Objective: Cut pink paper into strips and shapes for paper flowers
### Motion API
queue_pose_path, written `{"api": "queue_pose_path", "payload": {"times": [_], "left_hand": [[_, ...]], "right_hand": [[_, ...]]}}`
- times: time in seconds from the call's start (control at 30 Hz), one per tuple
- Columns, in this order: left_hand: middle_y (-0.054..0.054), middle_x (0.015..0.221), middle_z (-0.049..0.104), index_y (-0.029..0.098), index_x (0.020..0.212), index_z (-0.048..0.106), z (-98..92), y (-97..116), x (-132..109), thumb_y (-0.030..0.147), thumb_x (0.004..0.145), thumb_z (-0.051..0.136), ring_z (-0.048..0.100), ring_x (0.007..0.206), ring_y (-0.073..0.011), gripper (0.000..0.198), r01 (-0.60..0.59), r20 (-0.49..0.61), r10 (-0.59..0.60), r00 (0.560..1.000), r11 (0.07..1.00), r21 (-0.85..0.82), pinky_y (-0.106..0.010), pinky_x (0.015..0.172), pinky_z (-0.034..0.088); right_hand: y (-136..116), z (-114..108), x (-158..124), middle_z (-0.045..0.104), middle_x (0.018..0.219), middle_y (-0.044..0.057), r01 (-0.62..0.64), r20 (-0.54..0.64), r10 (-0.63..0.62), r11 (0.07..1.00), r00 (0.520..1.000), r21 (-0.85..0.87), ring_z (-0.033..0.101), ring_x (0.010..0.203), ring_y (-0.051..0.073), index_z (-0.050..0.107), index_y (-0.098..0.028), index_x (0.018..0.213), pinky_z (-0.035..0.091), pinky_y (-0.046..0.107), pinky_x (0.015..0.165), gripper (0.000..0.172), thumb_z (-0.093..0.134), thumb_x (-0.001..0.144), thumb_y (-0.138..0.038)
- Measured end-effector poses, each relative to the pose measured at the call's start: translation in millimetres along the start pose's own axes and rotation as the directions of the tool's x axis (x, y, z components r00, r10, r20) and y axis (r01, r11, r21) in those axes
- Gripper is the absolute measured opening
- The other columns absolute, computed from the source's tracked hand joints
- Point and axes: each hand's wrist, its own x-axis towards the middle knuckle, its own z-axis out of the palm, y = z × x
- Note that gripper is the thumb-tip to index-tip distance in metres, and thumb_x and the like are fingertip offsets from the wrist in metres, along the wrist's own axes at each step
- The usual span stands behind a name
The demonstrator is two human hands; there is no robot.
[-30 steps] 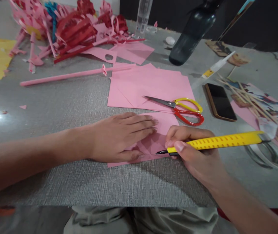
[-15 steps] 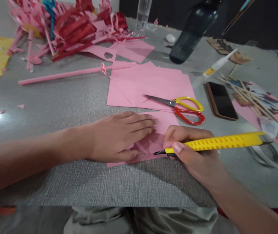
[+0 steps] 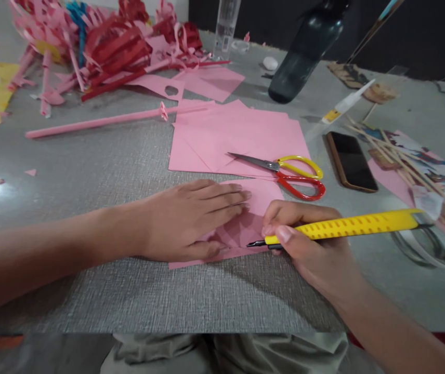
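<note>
My left hand (image 3: 195, 218) lies flat with fingers stretched out on a pink sheet of paper (image 3: 267, 193), pressing it to the table. My right hand (image 3: 308, 234) is closed around a yellow utility knife (image 3: 358, 226). Its dark tip rests on the paper near the sheet's lower edge, just right of my left thumb. Just beyond my hands lie scissors (image 3: 273, 165) with one yellow and one red handle, on a stack of pink paper (image 3: 207, 140). Part of the sheet is hidden under my left hand.
A rolled pink paper stick (image 3: 93, 123) lies left of the stack. Pink and red paper flowers (image 3: 117, 47) pile up at the back left. A dark bottle (image 3: 304, 57), a phone (image 3: 351, 161), a glue tube (image 3: 347, 102), wooden sticks (image 3: 409, 156) and a tape roll (image 3: 429, 246) occupy the right.
The view has shifted very slightly, so the table things appear a little further left. Both hands and the knife keep nearly the same place on the paper.
</note>
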Motion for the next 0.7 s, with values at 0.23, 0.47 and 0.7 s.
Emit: {"api": "queue_pose_path", "payload": {"times": [0.23,0.47,0.7], "left_hand": [[-0.013,0.165,0.033,0.013,0.156,0.034,0.7,0.1,0.0,0.051,0.101,0.044,0.028,0.154,-0.0253,0.068,-0.013,-0.028,0.013,1.0,1.0,-0.008,-0.039,0.127,0.016],[-0.013,0.166,0.032,0.013,0.156,0.034,0.3,0.5,0.3,0.052,0.101,0.045,0.027,0.155,-0.0252,0.069,-0.01,-0.02,0.011,1.0,1.0,0.002,-0.039,0.127,0.015],[-0.013,0.165,0.034,0.012,0.154,0.038,-0.1,0.8,1.3,0.052,0.101,0.045,0.03,0.154,-0.025,0.067,-0.022,-0.013,0.022,1.0,0.999,0.03,-0.039,0.127,0.016]], "right_hand": [[5.1,-3.0,-2.0,0.061,0.069,0.001,0.021,-0.001,-0.021,1.0,1.0,-0.003,0.051,0.064,0.017,0.068,-0.023,0.072,0.036,0.031,0.054,0.019,0.064,0.09,-0.019],[10.2,-5.5,-3.8,0.06,0.071,0.0,0.006,-0.009,-0.006,1.0,1.0,0.015,0.049,0.061,0.015,0.068,-0.022,0.073,0.036,0.03,0.054,0.019,0.063,0.091,-0.02],[6.9,-4.2,-2.9,0.061,0.07,0.0,0.025,0.005,-0.025,0.999,1.0,-0.037,0.049,0.061,0.015,0.067,-0.024,0.072,0.035,0.032,0.054,0.019,0.062,0.09,-0.019]]}}
